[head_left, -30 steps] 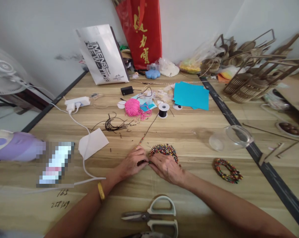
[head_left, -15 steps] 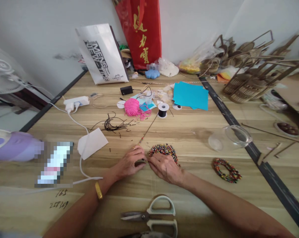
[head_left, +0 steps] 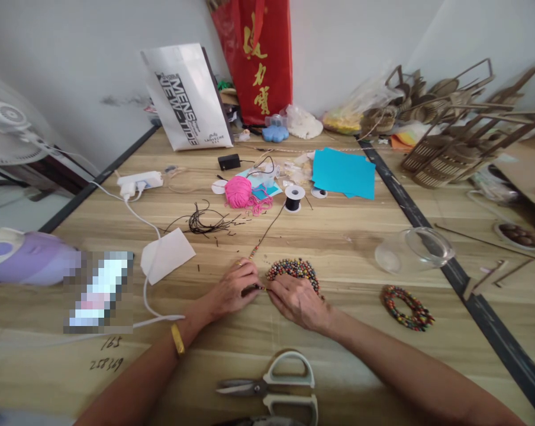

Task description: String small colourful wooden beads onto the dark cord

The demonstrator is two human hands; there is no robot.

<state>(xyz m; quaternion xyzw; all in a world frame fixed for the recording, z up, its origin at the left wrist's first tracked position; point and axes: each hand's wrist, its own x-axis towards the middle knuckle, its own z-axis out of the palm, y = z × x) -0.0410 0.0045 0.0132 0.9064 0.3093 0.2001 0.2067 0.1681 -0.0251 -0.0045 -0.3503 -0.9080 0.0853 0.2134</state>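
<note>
Head view, left to right across a wooden table point(head_left: 232, 349): first, a purple-and-white appliance point(head_left: 32, 257) beside a pixelated bright screen point(head_left: 101, 290); next, a power strip point(head_left: 143, 181) and, nearer, a white card point(head_left: 172, 254) with a white cable point(head_left: 145, 293) across it. Further along, a loose bundle of black cords point(head_left: 205, 221), then the left hand point(head_left: 235, 288), fingers curled narrow around a beaded cord point(head_left: 254, 251), with beads above the knuckles, black line running up to a spool point(head_left: 293, 203), and a short length emerging at the fingertips. Behind, a ball of pink yarn point(head_left: 238, 192); near the bottom, scissors point(head_left: 258, 387), blades pointing left. Just right of centre, a mound of multicoloured beads point(head_left: 292, 268), partly hidden by the right hand point(head_left: 300, 300), fingers bunched close together at the cord's end; impossible to tell whether pinching it. Beyond, blue sheets point(head_left: 344, 173), a clear jar point(head_left: 413, 249) and, at right, a coiled beaded loop point(head_left: 421, 318).
</note>
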